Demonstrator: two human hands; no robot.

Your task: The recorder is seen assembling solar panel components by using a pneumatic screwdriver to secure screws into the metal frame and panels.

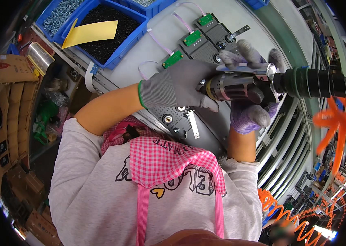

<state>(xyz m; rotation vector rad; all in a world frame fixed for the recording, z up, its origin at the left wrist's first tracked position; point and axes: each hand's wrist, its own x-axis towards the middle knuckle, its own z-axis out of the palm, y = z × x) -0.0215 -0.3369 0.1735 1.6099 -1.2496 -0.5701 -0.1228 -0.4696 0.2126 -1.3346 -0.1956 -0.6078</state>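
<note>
Pneumatic screwdriver [238,87] sits right of centre in frame, long axis running left-right, over the dark panels [205,41] on your counter [169,30]. Your left hand [177,86] wraps its barrel tight; your right hand [248,112] cups it from underneath, nearer the hose end.

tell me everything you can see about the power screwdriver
The screwdriver is a dark metallic cylinder with a brass-coloured ring, lying roughly level above the grey panel. A black and green ribbed end points right, toward an orange coiled hose. The grey-gloved left hand grips its body; the purple-gloved right hand wraps it from beneath.
</note>
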